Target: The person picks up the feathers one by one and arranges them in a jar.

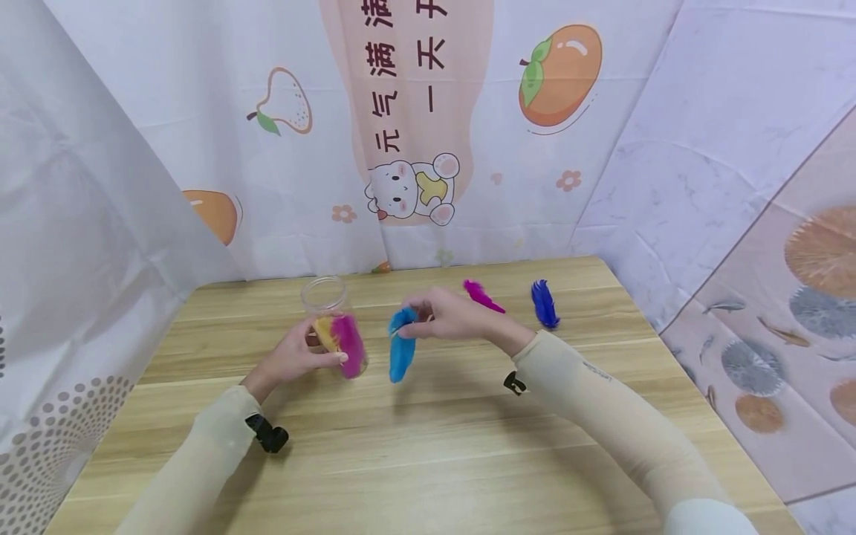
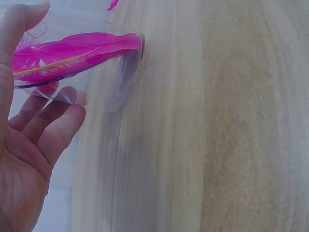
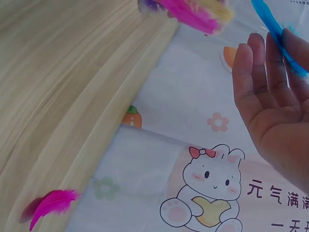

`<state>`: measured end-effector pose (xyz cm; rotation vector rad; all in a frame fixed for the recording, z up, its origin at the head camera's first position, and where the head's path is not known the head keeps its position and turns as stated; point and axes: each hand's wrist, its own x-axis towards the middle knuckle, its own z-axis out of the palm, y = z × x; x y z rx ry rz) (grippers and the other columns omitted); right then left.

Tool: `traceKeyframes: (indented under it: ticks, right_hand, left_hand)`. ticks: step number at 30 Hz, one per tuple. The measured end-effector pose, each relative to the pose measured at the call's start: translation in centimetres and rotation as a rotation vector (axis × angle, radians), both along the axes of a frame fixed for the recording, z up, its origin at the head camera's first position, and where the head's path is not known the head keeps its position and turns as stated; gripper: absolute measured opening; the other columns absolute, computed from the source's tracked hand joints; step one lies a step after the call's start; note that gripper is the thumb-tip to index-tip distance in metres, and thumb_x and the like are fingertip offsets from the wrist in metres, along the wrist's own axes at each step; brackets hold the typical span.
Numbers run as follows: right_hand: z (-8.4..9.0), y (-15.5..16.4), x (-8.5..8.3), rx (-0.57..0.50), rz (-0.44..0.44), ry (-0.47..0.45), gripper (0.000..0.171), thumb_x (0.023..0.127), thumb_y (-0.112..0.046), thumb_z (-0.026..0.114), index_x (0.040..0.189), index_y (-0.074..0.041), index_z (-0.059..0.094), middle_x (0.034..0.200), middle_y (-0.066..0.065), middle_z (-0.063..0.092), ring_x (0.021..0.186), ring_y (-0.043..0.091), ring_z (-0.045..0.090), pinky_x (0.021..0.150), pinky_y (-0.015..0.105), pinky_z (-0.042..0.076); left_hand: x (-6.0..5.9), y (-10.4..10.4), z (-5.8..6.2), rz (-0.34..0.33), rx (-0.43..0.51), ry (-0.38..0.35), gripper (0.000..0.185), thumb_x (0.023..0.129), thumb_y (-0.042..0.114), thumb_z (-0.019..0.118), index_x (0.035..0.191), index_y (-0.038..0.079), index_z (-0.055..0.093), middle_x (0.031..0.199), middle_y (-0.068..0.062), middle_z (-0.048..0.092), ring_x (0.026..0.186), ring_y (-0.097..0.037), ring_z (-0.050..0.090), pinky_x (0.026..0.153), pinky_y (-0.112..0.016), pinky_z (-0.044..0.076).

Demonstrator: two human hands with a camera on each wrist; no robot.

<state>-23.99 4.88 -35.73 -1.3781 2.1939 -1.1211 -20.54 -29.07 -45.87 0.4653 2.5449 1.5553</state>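
Observation:
My left hand [image 1: 299,351] grips a clear plastic jar [image 1: 325,292] standing on the table, fingers and thumb around its side. Inside the jar are a magenta feather [image 1: 350,346] and a yellow feather [image 1: 325,333]; the left wrist view shows the magenta feather [image 2: 82,48] through the wall. Just right of the jar, my right hand [image 1: 444,315] pinches a light blue feather [image 1: 402,358] between thumb and fingertips, holding it above the table. The right wrist view shows this blue feather [image 3: 270,21] with the right hand [image 3: 275,101] beside it.
On the wooden table [image 1: 428,461], a magenta feather [image 1: 483,296] and a dark blue feather [image 1: 545,304] lie toward the back right. A printed curtain [image 1: 287,178] hangs behind the table's far edge. Black wrist mounts [image 1: 267,433] sit on the sleeves.

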Motion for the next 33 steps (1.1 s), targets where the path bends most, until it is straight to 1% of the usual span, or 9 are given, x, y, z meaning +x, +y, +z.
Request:
traceKeyframes:
  ticks: [3,8,13,17,20,23,28,29,33]
  right_hand:
    - [0.5,-0.5,0.1,-0.016,-0.009,-0.02,0.013,0.097,-0.019,0.071,0.108,-0.013,0.072,0.087,-0.004,0.072,0.077,0.018,0.065,0.074,0.033,0.058]
    - [1.3,-1.1,0.1,-0.021,-0.004,-0.033,0.009,0.098,-0.022,0.07,0.1,-0.013,0.071,0.085,0.004,0.069,0.077,0.025,0.064,0.073,0.033,0.058]
    - [1.7,-1.6,0.2,-0.044,0.021,-0.051,0.011,0.099,-0.02,0.068,0.101,-0.011,0.074,0.09,0.002,0.073,0.079,0.02,0.068,0.077,0.036,0.06]
    - [1.9,-1.9,0.2,-0.064,0.015,-0.075,0.013,0.102,-0.016,0.064,0.102,-0.007,0.073,0.092,0.003,0.075,0.084,0.018,0.07,0.079,0.037,0.06]
    - [2.2,-2.2,0.2,-0.104,0.013,-0.106,0.015,0.104,-0.013,0.059,0.107,-0.004,0.071,0.094,0.007,0.075,0.089,0.019,0.072,0.08,0.036,0.06]
    - [2.6,-2.6,0.2,-0.168,0.0,-0.114,0.015,0.104,-0.01,0.059,0.109,-0.001,0.07,0.094,0.009,0.074,0.089,0.021,0.073,0.078,0.036,0.061]
    - [3.4,-3.5,0.2,-0.25,-0.047,-0.055,0.011,0.101,-0.006,0.063,0.105,0.0,0.07,0.093,0.007,0.071,0.083,0.02,0.071,0.074,0.038,0.061]
    - [3.6,-3.7,0.2,-0.259,-0.057,-0.053,0.01,0.101,-0.007,0.063,0.104,-0.001,0.07,0.092,0.007,0.072,0.083,0.019,0.071,0.075,0.037,0.061]
    - [4.2,-4.6,0.1,-0.301,-0.081,-0.101,0.01,0.101,-0.006,0.061,0.102,0.0,0.07,0.087,0.012,0.074,0.084,0.022,0.073,0.084,0.034,0.059]
  left_hand:
    - [0.1,0.0,0.1,0.007,-0.007,-0.004,0.075,0.085,0.021,0.085,0.147,0.012,0.044,0.128,-0.013,0.059,0.111,-0.033,0.061,0.091,-0.042,0.053]
    - [0.3,0.1,0.3,0.019,-0.021,-0.01,0.076,0.085,0.024,0.085,0.147,0.014,0.043,0.129,-0.012,0.059,0.112,-0.032,0.06,0.092,-0.042,0.054]
    - [0.3,0.1,0.2,0.023,-0.028,-0.003,0.074,0.085,0.025,0.085,0.146,0.015,0.043,0.129,-0.011,0.058,0.113,-0.032,0.059,0.092,-0.042,0.053]
    - [0.2,0.0,0.0,0.017,-0.021,0.007,0.074,0.086,0.023,0.084,0.146,0.013,0.044,0.128,-0.012,0.059,0.111,-0.032,0.06,0.091,-0.04,0.053]
    - [0.1,-0.1,0.0,0.014,-0.021,0.01,0.073,0.086,0.022,0.084,0.146,0.011,0.043,0.128,-0.013,0.059,0.111,-0.032,0.06,0.091,-0.04,0.053]
    - [0.1,0.0,0.0,0.019,-0.023,0.003,0.074,0.086,0.023,0.084,0.146,0.011,0.043,0.128,-0.013,0.059,0.111,-0.032,0.06,0.091,-0.04,0.054]
    - [0.1,0.0,0.2,0.011,-0.018,0.0,0.073,0.086,0.023,0.084,0.146,0.014,0.043,0.13,-0.011,0.058,0.113,-0.032,0.06,0.092,-0.042,0.053]
    - [0.1,0.0,0.2,0.012,-0.018,0.003,0.073,0.086,0.023,0.084,0.146,0.015,0.043,0.13,-0.011,0.058,0.113,-0.032,0.059,0.093,-0.043,0.053]
    - [0.2,0.0,0.1,0.021,-0.024,0.007,0.075,0.085,0.024,0.085,0.147,0.016,0.043,0.13,-0.011,0.058,0.113,-0.032,0.06,0.093,-0.044,0.053]
